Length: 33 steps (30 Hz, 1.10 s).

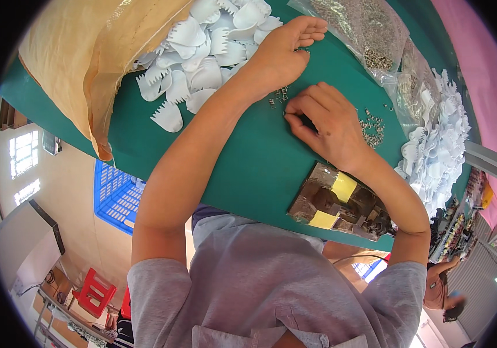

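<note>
My left hand (288,51) is beside the pile of white plastic comb-like pieces (202,49), fingers stretched out to the right and held together. No thing shows in it. My right hand (331,124) is bent over the green table top, thumb and forefinger nearly meeting in a pinch. Whatever is between those fingertips is too small to make out. Several small metal clips (273,102) lie just left of the right fingertips, below the left wrist. More metal clips (371,129) are scattered to the right of the right hand.
A brown taped block with yellow patches (344,200) lies near the table's front edge. A large paper sack (86,64) stands far left. Clear plastic bags of metal clips (376,49) lie far right, above a heap of white pieces (437,148). A blue basket (115,197) sits below the table.
</note>
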Each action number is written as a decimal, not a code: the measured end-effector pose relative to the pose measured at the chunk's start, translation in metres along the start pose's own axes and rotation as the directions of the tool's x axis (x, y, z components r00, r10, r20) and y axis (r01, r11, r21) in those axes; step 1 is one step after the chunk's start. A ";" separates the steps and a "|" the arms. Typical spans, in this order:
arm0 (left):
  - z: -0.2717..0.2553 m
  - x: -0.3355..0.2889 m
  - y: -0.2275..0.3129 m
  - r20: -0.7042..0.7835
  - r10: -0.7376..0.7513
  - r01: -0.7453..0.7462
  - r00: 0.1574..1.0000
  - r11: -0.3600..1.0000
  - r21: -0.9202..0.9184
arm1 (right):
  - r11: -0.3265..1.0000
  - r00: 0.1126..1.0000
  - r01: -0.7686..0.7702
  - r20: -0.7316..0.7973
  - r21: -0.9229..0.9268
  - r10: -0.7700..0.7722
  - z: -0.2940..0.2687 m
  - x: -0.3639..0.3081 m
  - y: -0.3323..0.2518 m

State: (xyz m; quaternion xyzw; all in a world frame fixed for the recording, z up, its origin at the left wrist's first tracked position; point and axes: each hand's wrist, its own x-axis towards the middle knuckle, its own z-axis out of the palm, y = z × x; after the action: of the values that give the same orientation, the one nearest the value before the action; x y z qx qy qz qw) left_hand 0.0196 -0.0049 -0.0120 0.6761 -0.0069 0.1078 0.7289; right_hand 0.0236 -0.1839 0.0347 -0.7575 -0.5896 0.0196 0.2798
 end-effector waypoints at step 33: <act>0.000 0.001 -0.001 0.000 0.006 -0.006 1.000 1.000 -0.007 | 0.999 0.997 -0.051 0.059 0.012 0.050 0.003 0.012 -0.005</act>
State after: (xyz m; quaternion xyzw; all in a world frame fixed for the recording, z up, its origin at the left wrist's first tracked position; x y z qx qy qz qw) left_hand 0.0211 -0.0050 -0.0126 0.6734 -0.0094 0.1096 0.7311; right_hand 0.0220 -0.1714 0.0378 -0.7695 -0.5779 0.0529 0.2667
